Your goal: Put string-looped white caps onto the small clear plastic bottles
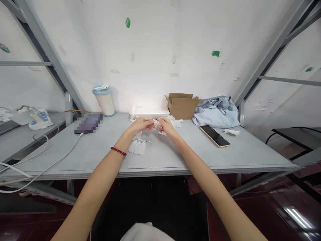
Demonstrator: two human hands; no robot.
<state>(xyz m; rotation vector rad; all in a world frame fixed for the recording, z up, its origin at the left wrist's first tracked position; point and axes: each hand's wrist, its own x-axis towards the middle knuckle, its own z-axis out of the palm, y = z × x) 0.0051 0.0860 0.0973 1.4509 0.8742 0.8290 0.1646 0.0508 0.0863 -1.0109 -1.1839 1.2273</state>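
Note:
My left hand and my right hand meet above the middle of the grey table. Both pinch a small white piece with a thin wire between their fingertips; I cannot make out exactly what it is. A red bead bracelet is on my left wrist. Just below my left hand, several small white pieces with thin wires lie in a row on the table. More small white pieces lie beyond my right hand.
A flat white tray stack and an open cardboard box stand at the back. A blue-lidded cup, a dark tablet with white cable, a phone, light blue cloth and crumpled tissue lie around.

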